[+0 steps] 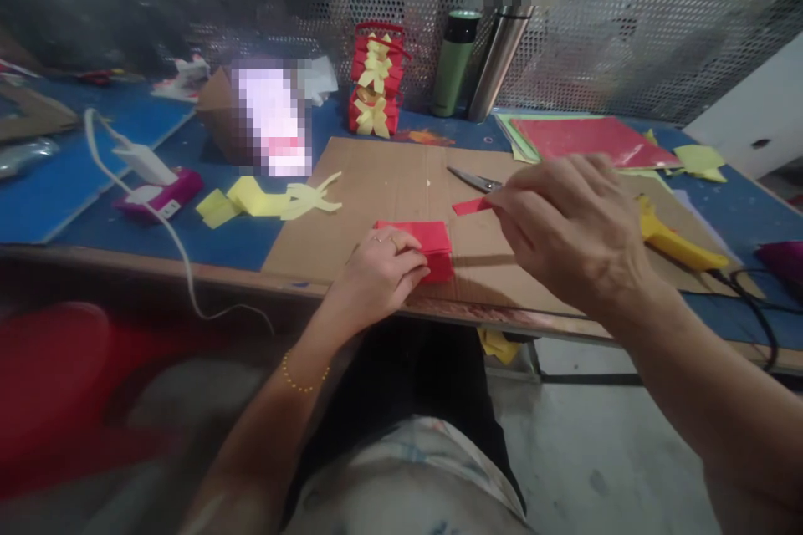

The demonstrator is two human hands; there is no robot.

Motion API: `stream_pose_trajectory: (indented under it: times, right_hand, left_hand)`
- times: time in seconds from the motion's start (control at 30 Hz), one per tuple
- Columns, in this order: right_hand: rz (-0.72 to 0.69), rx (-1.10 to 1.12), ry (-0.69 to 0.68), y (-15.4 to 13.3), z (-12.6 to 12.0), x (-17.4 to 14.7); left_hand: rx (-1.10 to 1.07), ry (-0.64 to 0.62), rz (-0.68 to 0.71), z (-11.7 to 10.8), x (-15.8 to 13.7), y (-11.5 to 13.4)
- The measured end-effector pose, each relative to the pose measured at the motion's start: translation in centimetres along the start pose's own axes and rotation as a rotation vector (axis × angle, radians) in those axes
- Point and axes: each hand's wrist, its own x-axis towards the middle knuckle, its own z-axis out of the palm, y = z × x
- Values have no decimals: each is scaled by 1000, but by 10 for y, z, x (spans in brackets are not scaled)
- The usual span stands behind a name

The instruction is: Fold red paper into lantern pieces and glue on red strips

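My left hand [387, 266] is closed around a small red paper box [439, 244] near the front edge of the cardboard sheet [370, 175]. To its right, my right hand [565, 226] is raised over the sheet, pinching a short red paper strip [469, 206] between thumb and fingers. The strip points left, apart from the box. Just behind it are the blades of a pair of scissors [472, 178]; my right hand hides their handles. A yellow glue gun [683, 241] with a black cord lies right of that hand.
Yellow paper cutouts [263, 199] lie at left, beside a purple power strip [164, 194] with a white cable. A lit phone [273, 117] leans farther back. Red-and-yellow paper lanterns [376, 84], a green bottle [455, 63] and a steel flask [498, 63] stand behind. Red sheets [595, 140] lie back right.
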Motion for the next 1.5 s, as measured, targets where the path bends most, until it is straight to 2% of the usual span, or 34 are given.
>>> stream_pose_trajectory:
  times: [0.07, 0.13, 0.27, 0.4, 0.63, 0.83, 1.0, 1.2, 1.5]
  right_hand:
    - [-76, -49, -32, -1, 2, -16]
    - [-113, 5, -124, -1, 10, -29]
    - [-50, 193, -282, -3, 20, -44]
    - [0, 276, -356, -7, 19, -47]
    - [-4, 277, -288, -10, 29, -52]
    - [-71, 186, -271, -11, 31, -51]
    - [-110, 159, -293, -10, 28, -50]
    - [-133, 161, -265, -10, 30, -51]
    - [-136, 182, -315, -10, 31, -51]
  left_hand:
    - [5, 4, 8, -1, 0, 1]
    - [8, 9, 9, -1, 0, 2]
    - [3, -6, -4, -3, 0, 3]
    - [-12, -25, -21, -4, 0, 3]
    - [-16, -45, -32, -7, 1, 5]
    - [6, -54, -23, -7, 1, 5]
    - [13, -52, -8, -7, 1, 5]
    - [91, -109, 32, -8, 1, 3]
    - [124, -148, 45, -9, 1, 2]
